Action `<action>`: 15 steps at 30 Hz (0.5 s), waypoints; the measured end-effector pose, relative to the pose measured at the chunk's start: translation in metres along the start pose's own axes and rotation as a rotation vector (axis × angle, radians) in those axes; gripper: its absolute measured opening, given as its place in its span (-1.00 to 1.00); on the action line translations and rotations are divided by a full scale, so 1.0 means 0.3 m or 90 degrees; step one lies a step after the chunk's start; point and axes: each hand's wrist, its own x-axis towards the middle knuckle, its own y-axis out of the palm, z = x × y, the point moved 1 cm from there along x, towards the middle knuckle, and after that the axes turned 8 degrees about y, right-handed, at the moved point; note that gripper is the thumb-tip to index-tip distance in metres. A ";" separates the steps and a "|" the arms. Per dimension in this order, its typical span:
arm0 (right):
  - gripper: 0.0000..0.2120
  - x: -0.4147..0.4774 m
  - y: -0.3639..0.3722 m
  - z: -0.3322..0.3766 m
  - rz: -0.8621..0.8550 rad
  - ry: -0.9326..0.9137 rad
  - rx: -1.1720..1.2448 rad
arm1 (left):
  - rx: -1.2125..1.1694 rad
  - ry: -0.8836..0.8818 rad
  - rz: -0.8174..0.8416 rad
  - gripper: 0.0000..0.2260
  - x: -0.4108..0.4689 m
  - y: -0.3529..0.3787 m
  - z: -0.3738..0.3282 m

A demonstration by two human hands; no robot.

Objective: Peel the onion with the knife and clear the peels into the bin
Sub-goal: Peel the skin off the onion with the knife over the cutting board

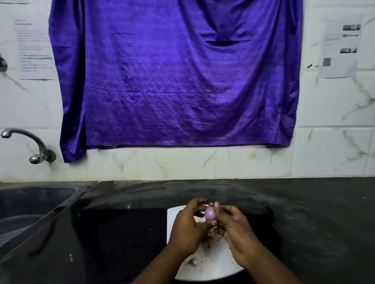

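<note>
Sink [30, 204] left of board [172, 219]

Both hands, left [187, 227] and right [237, 233], pinching a small purple onion [209, 213], above a white board [211, 263], peels [211, 238] scattered on it

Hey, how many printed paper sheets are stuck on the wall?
2. One paper sheet is left of the purple cloth, above the tap; the other is right of the cloth. A sliver at the top-left edge may be a third.

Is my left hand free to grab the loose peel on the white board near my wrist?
Likely not yet: the left hand and right hand both hold the onion. The peel lies uncovered on the board; nothing blocks it once the left hand lets go.
</note>
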 end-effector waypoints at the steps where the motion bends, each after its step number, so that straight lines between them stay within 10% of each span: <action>1: -0.70 0.004 -0.008 -0.001 0.014 -0.004 -0.014 | 0.015 0.000 0.012 -0.53 0.000 -0.009 0.003; 15: -0.54 0.187 -0.006 -0.002 -0.079 0.079 -0.204 | 0.125 -0.301 0.113 -0.34 0.068 -0.150 0.168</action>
